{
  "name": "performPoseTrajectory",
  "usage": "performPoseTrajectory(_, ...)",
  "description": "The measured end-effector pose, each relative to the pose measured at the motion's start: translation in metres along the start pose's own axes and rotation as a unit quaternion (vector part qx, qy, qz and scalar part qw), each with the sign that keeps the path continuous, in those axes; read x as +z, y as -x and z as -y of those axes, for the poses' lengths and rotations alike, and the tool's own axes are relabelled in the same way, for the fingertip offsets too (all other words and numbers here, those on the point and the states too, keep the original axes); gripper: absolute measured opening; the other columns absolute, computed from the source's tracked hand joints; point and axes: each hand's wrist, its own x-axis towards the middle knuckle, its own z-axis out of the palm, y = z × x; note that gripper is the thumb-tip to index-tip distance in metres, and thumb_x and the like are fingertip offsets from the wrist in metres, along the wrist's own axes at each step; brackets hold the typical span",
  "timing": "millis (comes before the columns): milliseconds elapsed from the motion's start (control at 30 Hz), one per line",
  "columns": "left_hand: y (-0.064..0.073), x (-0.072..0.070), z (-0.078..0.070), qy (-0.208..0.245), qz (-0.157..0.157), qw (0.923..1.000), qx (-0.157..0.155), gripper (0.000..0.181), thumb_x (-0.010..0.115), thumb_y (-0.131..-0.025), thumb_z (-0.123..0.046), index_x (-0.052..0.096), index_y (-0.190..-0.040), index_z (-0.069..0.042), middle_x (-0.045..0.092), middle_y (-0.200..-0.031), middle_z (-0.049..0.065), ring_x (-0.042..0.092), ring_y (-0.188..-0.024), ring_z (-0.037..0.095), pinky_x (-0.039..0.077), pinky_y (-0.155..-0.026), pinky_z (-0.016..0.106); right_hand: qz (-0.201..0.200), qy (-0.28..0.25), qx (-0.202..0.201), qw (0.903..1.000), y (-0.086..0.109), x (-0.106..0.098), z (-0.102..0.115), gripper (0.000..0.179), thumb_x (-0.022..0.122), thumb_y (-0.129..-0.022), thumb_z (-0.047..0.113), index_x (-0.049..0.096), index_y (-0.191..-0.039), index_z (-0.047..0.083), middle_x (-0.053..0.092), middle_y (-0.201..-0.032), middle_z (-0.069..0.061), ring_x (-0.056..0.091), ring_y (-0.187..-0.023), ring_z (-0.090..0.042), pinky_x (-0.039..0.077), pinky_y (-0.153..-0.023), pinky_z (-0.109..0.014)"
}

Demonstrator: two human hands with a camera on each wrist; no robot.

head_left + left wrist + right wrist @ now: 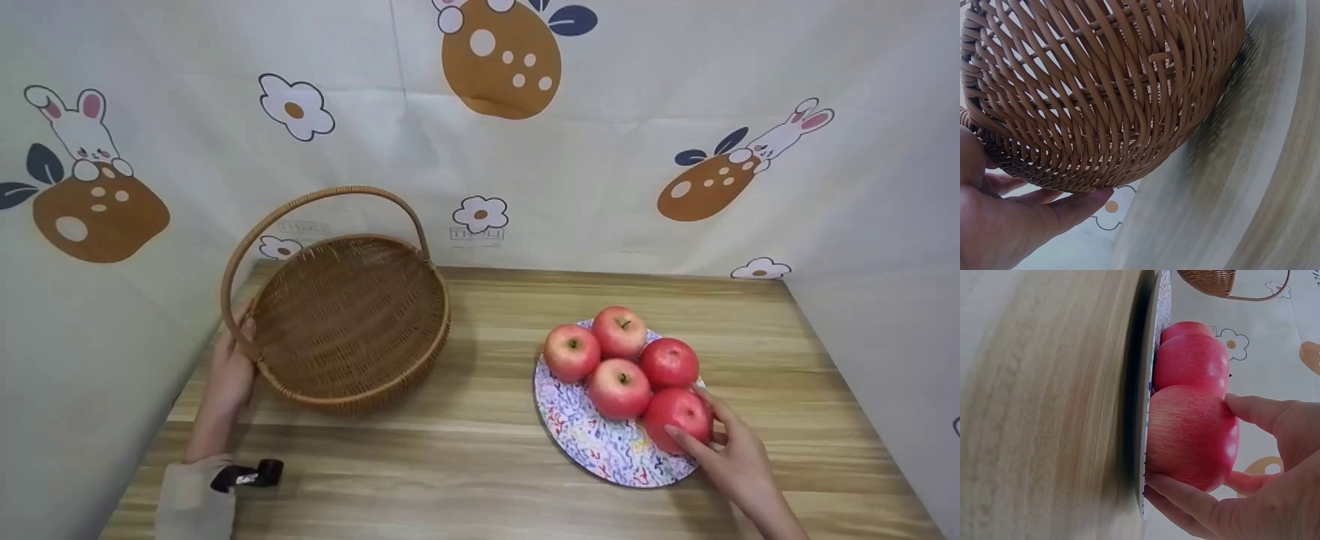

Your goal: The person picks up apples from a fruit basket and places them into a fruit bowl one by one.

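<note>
A brown wicker basket (349, 319) with an arched handle stands on the left of the table, nothing inside it. My left hand (234, 367) holds its left side near the rim; in the left wrist view the fingers (1081, 208) lie along the woven wall (1089, 107). To the right, a round plate (585, 442) with a colourful squiggle pattern carries several red apples. My right hand (739, 457) grips the nearest right apple (679, 420), thumb on one side and fingers on the other. The right wrist view shows that apple (1190, 439) low against the plate's rim (1143, 455).
The other apples (621, 388) sit close together on the plate, touching the gripped one. A wood-grain table (480, 465) lies beneath everything. Pale wall sheeting (585, 180) printed with rabbits and flowers rises at the back and both sides. A black strap (247, 475) is on the left sleeve.
</note>
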Motion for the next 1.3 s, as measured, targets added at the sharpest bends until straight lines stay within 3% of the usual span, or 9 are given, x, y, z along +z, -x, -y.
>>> performPoseTrajectory(267,-0.001,0.0,0.002,0.011,0.014,0.9998,0.004,0.061,0.027,-0.117,-0.032,0.008,-0.171,-0.014,0.009,-0.177,0.012,0.01,-0.161,0.031,0.016,-0.128,0.046,0.01,-0.017,0.025,0.9995,-0.002,0.001,0.001,0.085,0.08,-0.096,0.021,0.032,-0.162,-0.003,0.044,-0.151,-0.038,0.062,-0.125,-0.051,0.061,-0.09,-0.037)
performPoseTrajectory(433,-0.001,0.001,0.001,0.008,0.011,0.9999,0.003,0.06,0.026,-0.117,-0.032,0.007,-0.171,-0.016,0.001,-0.177,0.008,0.0,-0.161,0.028,0.005,-0.13,0.045,0.016,-0.017,0.027,0.9993,-0.001,-0.001,0.002,0.085,0.078,-0.098,0.02,0.03,-0.163,-0.003,0.038,-0.157,-0.04,0.055,-0.133,-0.054,0.06,-0.093,-0.038)
performPoseTrajectory(600,-0.001,0.003,-0.001,0.023,0.003,0.9997,-0.012,0.06,0.026,-0.116,-0.034,0.007,-0.171,-0.017,-0.002,-0.178,0.005,-0.003,-0.161,0.024,0.003,-0.13,0.044,0.018,-0.006,0.03,0.9994,0.0,-0.004,0.003,0.085,0.078,-0.098,0.022,0.029,-0.163,-0.004,0.035,-0.16,-0.038,0.053,-0.135,-0.054,0.058,-0.097,-0.041)
performPoseTrajectory(833,0.001,0.005,-0.003,0.057,0.011,0.9974,-0.043,0.063,0.025,-0.115,-0.042,0.006,-0.171,-0.02,0.006,-0.178,0.006,0.009,-0.161,0.022,0.014,-0.13,0.038,0.006,0.009,0.008,0.9999,0.003,-0.007,0.005,0.083,0.078,-0.098,0.021,0.032,-0.161,-0.006,0.034,-0.163,-0.036,0.053,-0.135,-0.054,0.051,-0.106,-0.052)
performPoseTrajectory(967,0.003,0.005,-0.005,0.066,0.016,0.9969,-0.039,0.064,0.023,-0.115,-0.045,0.011,-0.171,-0.017,0.018,-0.175,0.011,0.021,-0.158,0.025,0.03,-0.122,0.029,-0.002,0.013,-0.004,0.9999,0.004,-0.009,0.007,0.082,0.078,-0.098,0.021,0.033,-0.16,-0.007,0.034,-0.162,-0.037,0.051,-0.135,-0.057,0.045,-0.11,-0.061)
performPoseTrajectory(1100,0.005,0.003,-0.01,0.075,0.006,0.9965,-0.037,0.064,0.023,-0.115,-0.046,0.016,-0.171,-0.015,0.022,-0.173,0.014,0.025,-0.156,0.028,0.037,-0.115,0.026,-0.009,0.023,-0.016,0.9996,0.005,-0.011,0.008,0.081,0.078,-0.097,0.021,0.035,-0.159,-0.009,0.035,-0.16,-0.039,0.05,-0.134,-0.061,0.044,-0.109,-0.065)
performPoseTrajectory(1300,0.009,0.001,-0.023,0.085,-0.015,0.996,-0.024,0.064,0.021,-0.116,-0.041,0.016,-0.17,-0.007,0.014,-0.175,0.015,0.019,-0.159,0.032,0.025,-0.126,0.046,-0.018,0.039,-0.034,0.9985,0.004,-0.015,0.012,0.077,0.08,-0.095,0.019,0.041,-0.155,-0.01,0.037,-0.157,-0.042,0.048,-0.132,-0.065,0.044,-0.107,-0.067)
